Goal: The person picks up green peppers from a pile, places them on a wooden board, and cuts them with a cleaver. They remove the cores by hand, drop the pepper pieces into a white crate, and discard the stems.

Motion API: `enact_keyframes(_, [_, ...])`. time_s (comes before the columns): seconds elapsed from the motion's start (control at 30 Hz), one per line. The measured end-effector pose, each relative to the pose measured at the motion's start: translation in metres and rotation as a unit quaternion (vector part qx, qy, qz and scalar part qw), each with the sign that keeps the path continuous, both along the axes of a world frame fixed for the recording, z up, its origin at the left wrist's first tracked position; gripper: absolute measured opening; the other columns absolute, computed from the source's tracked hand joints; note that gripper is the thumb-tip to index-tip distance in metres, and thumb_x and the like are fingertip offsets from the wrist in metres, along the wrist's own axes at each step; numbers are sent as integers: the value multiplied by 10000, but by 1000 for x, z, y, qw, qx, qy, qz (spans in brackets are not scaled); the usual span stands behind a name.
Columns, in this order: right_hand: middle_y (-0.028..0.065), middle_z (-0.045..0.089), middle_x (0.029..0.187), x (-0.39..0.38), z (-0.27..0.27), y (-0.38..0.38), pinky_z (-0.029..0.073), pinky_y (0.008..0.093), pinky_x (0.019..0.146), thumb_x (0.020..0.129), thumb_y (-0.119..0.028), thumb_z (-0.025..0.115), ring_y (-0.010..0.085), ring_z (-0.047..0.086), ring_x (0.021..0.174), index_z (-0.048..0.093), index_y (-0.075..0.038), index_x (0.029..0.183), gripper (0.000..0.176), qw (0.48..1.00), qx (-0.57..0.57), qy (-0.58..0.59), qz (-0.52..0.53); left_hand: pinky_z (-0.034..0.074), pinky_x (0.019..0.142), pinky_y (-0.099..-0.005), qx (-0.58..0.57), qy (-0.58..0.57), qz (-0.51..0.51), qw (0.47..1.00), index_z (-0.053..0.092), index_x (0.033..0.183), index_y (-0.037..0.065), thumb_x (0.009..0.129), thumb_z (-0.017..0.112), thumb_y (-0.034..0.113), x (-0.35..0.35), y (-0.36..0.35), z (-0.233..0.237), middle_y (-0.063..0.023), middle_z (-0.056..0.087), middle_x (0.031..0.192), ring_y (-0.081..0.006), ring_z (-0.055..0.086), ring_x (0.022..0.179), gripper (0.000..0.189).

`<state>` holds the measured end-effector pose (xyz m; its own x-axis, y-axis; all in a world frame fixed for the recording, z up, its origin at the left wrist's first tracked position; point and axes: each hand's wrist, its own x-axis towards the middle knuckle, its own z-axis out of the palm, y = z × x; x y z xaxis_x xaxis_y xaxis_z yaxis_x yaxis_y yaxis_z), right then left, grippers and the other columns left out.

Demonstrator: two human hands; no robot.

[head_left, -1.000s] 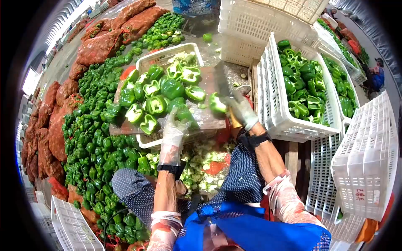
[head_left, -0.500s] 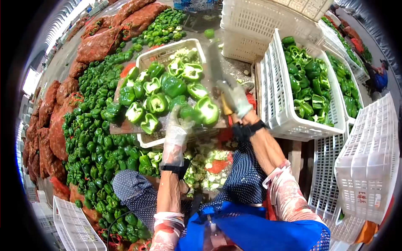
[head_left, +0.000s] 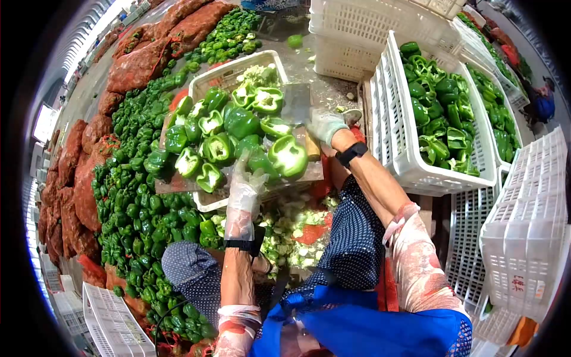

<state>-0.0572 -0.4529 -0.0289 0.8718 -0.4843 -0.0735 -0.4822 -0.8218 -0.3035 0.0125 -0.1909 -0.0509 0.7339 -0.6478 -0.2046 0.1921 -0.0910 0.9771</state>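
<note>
Halved and whole green bell peppers are heaped on a board laid across a white crate. At the board's near edge, my gloved left hand has its fingers apart against the lower peppers, touching a green piece. A large pepper half lies just right of it, cut face up. By the board's right edge, my gloved right hand is closed at the knife, near where blade meets handle. The broad blade faces up; its wooden handle shows beside my palm, and my fingertips are partly hidden.
White crates of cut peppers stand at the right, below stacked crates. Whole peppers cover the ground at left beside red mesh sacks. Pepper scraps lie under the board. A person in a dotted cap is close at lower left.
The knife has turned from edge-up to flat and moved left with my right hand toward the peppers. My left hand has shifted slightly left and stays beside the peppers.
</note>
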Motion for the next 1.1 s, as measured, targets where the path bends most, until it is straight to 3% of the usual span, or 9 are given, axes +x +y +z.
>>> enact_keyframes(0.13, [231,649,1093,-1,48,48,508,462,876,866,-253,537,357,650,1015,629,-1,1097,355,996,-40,-10,82,403,516,-190,8,-19,-14,1000,284,1496,79,850,622,6,1,5,1,-56,645,967,-56,459,591,733])
enact_keyframes(0.27, [172,645,786,-29,126,102,559,418,718,912,-153,486,301,674,736,573,-10,1037,209,968,-47,-13,246,504,602,-198,-13,-10,22,1000,234,1495,43,823,650,-14,-8,-2,13,-113,648,1019,-120,612,752,793])
enact_keyframes(0.37, [196,700,859,-65,171,140,557,415,720,804,-208,578,336,697,805,717,-37,830,222,916,17,-92,391,525,661,-236,-166,255,24,952,317,1439,-12,838,653,-2,-7,-11,19,-135,641,1040,-159,619,811,689])
enact_keyframes(0.47, [195,698,867,-72,182,172,555,415,725,810,-211,576,335,695,811,711,-40,847,222,862,47,-103,494,537,769,-287,68,-85,-24,994,404,1371,-31,853,623,-51,-7,-8,33,-170,613,1112,-187,610,910,562])
enact_keyframes(0.57, [195,695,874,-57,168,180,553,414,731,816,-214,573,334,692,817,706,-42,864,222,846,44,-65,527,528,927,-320,-85,13,25,996,349,1422,-2,809,614,-140,-17,-17,29,-208,564,1237,-272,609,1068,681])
enact_keyframes(0.6, [194,695,877,-51,161,183,553,414,733,818,-214,573,333,692,819,705,-43,870,222,842,43,-54,535,521,946,-305,-235,239,63,940,320,1441,6,794,637,-131,14,-27,-26,-208,556,1259,-273,596,1117,733])
enact_keyframes(0.73, [193,692,887,-37,151,188,550,414,740,826,-218,570,332,689,827,698,-47,892,224,835,27,-25,549,514,976,-336,11,-31,21,999,326,1436,8,777,682,-108,-18,-19,30,-192,557,1243,-243,607,1098,758])
enact_keyframes(1.0, [191,686,907,-80,172,224,545,414,754,842,-225,563,329,683,844,684,-54,937,230,783,66,-48,616,552,746,-256,18,-158,13,987,268,1451,-19,735,712,-109,-22,-14,27,-175,628,1152,-203,655,964,847])
enact_keyframes(1.1, [191,683,915,-92,170,224,543,414,760,848,-227,561,328,681,850,679,-57,954,233,776,82,-62,623,536,809,-256,-68,-43,9,997,290,1427,-65,725,734,-78,-8,-20,3,-173,611,1181,-189,636,994,831])
